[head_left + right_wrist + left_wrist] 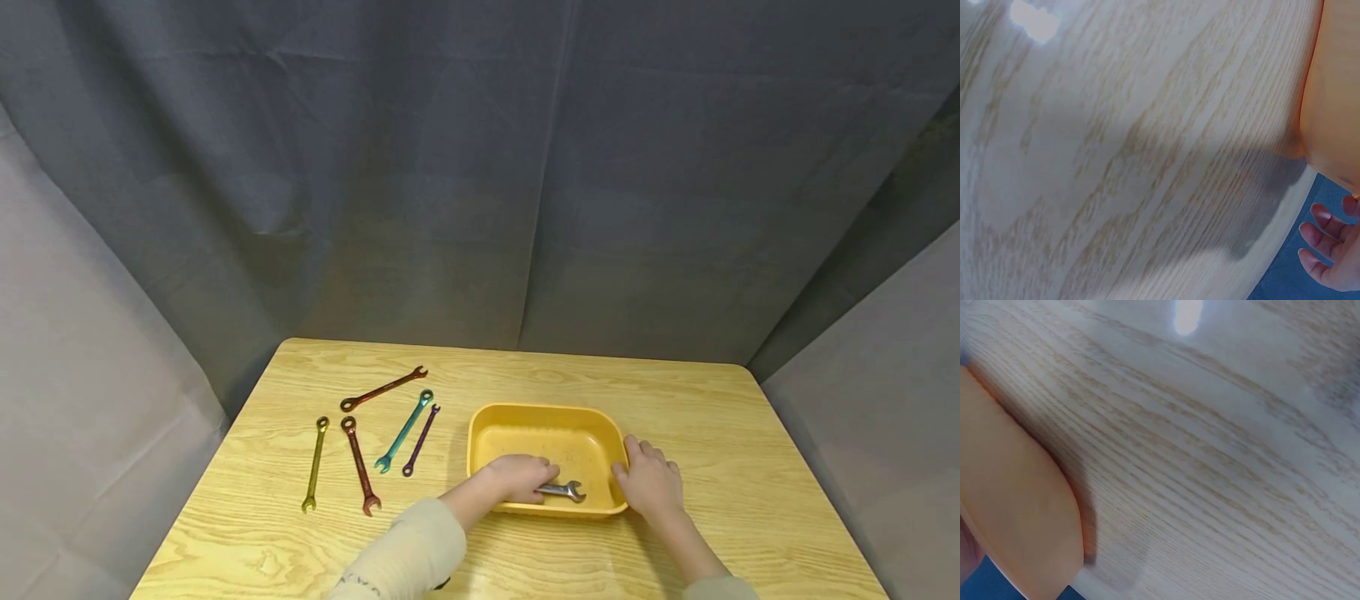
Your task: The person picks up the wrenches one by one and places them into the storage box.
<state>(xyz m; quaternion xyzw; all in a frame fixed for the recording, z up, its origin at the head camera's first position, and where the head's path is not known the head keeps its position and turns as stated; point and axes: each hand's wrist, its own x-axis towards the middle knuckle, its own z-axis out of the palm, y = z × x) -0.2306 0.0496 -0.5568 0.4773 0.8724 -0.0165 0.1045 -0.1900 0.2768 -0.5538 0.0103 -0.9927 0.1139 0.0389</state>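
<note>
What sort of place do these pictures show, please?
Probably a small curtained work booth, though I cannot be certain. Dark cloth hangs behind a wood-grain table, paler cloth encloses its sides, and colored wrenches lie beside a yellow tray.

Dark grey curtain observed behind the table — creased, one vertical seam. Tabletop: light wood grain, rounded far corners. Left panel, right panel — paler grey cloth.

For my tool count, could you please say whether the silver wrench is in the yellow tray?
In: the silver wrench shows within the yellow tray, partly hidden by the left hand.
</note>
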